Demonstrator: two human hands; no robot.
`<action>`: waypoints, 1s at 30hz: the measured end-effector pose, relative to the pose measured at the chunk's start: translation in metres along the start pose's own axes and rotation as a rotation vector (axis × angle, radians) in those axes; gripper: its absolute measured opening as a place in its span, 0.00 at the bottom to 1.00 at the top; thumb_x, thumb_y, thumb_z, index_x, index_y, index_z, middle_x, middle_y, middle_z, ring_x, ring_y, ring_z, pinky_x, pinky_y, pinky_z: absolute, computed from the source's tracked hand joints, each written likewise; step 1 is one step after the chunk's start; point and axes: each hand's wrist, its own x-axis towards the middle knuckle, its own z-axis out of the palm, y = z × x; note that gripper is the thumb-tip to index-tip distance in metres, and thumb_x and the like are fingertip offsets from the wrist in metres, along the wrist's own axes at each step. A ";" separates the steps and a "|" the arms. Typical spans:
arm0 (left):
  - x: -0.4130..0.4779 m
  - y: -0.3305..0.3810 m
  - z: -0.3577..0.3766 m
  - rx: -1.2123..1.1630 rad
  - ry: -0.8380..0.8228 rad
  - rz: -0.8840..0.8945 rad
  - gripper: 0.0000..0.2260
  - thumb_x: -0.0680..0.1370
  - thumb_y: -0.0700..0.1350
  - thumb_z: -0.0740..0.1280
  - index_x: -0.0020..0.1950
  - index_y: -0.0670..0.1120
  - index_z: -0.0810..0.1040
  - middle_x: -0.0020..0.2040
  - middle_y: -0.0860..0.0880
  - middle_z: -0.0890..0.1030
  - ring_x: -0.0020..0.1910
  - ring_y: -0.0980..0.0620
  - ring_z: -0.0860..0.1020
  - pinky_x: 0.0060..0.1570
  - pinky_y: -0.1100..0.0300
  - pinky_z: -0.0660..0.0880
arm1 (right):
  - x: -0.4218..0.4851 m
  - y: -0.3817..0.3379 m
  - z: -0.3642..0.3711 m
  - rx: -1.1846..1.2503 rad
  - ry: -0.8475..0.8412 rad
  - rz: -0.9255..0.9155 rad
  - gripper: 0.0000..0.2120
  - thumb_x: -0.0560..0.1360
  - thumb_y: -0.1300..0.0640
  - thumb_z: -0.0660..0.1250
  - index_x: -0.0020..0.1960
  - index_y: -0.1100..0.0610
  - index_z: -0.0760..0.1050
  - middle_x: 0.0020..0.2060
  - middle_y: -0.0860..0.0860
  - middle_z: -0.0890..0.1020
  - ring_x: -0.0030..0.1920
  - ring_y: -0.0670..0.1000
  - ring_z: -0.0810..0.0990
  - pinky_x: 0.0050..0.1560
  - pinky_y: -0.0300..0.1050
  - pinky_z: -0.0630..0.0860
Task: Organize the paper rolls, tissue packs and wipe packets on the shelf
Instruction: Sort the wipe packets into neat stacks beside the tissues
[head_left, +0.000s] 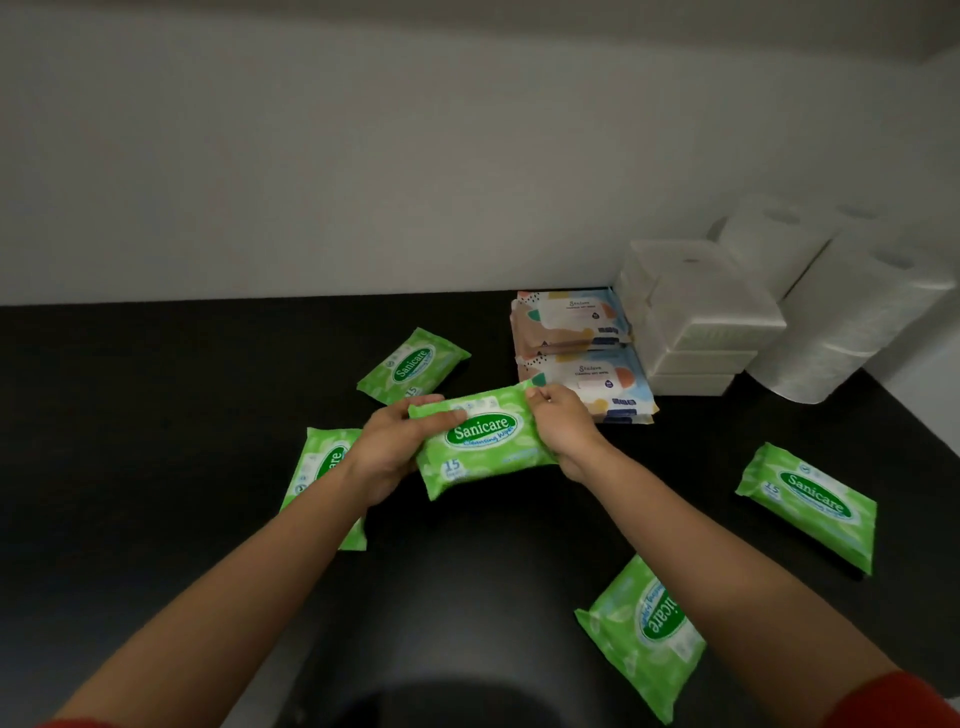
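Black shelf top (130, 415), white wall (311, 156) behind. Left hand (389, 452) and right hand (563, 431) each grip one end of a green Sanicare wipes pack (485, 447) over the shelf's middle, fingers curled round it.

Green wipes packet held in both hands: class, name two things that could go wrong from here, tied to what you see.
1. The green packet is gripped only at its ends by the left hand and right hand; being soft, it may slip.
2. Setting it beside the patterned wipe packs could nudge them or the adjoining white tissue packs out of line.
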 end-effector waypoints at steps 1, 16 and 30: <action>0.002 0.001 -0.004 -0.042 0.008 -0.003 0.22 0.69 0.40 0.75 0.61 0.40 0.75 0.51 0.41 0.84 0.49 0.44 0.83 0.46 0.52 0.81 | 0.003 -0.003 0.006 0.022 0.001 0.009 0.10 0.82 0.53 0.55 0.55 0.58 0.71 0.46 0.53 0.77 0.45 0.50 0.77 0.43 0.44 0.76; 0.073 0.028 -0.043 0.254 0.340 0.163 0.29 0.70 0.59 0.71 0.64 0.43 0.72 0.55 0.44 0.80 0.52 0.47 0.80 0.54 0.52 0.78 | 0.044 -0.029 0.057 0.157 -0.244 0.061 0.14 0.71 0.61 0.74 0.53 0.56 0.73 0.49 0.53 0.82 0.50 0.52 0.82 0.44 0.40 0.79; 0.119 0.033 -0.042 1.219 0.262 0.351 0.28 0.75 0.50 0.68 0.73 0.53 0.64 0.71 0.47 0.66 0.70 0.43 0.61 0.66 0.49 0.63 | 0.092 -0.041 0.042 0.290 0.126 0.005 0.23 0.78 0.62 0.64 0.71 0.52 0.65 0.59 0.52 0.79 0.55 0.52 0.80 0.48 0.43 0.79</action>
